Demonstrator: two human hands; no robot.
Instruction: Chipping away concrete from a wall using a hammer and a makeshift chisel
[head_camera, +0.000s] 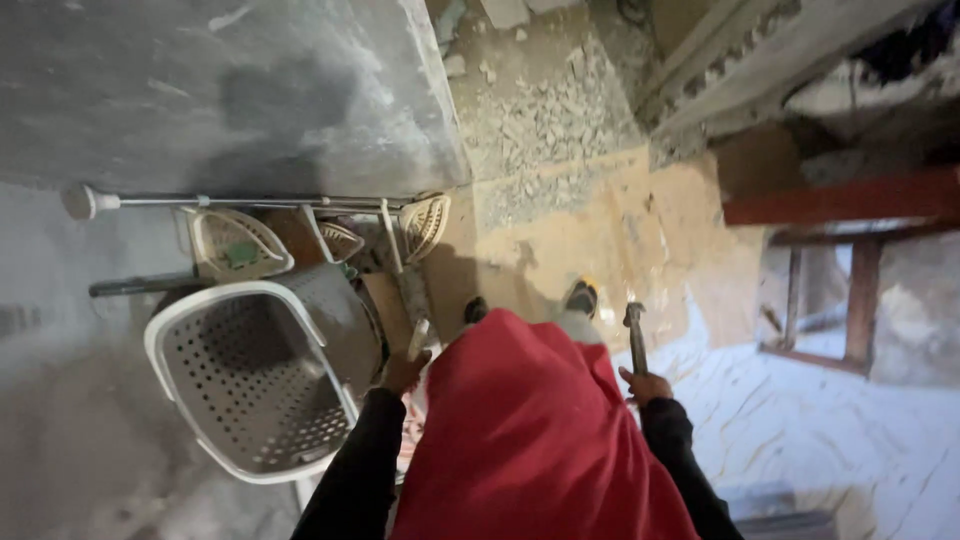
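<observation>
The floor in the middle of the frame is bare, dusty screed scattered with pale rubble toward the top centre, giving way at lower right to white marble-patterned tile. A grey plastered wall fills the upper left. Reddish wooden frame pieces stand at the right edge.

Open floor lies ahead of the feet in the centre; the left side is crowded by a white perforated laundry basket lying on its side and, above it, a metal shelf pole with small cream trays.

Low in the centre, the right hand is closed around the handle of a hammer, a slim, dark tool pointing toward the top of the frame. The left hand is curled around the lower end of a pale, dusty chisel-like bar, just right of the basket. A red garment hangs between the dark sleeves.
</observation>
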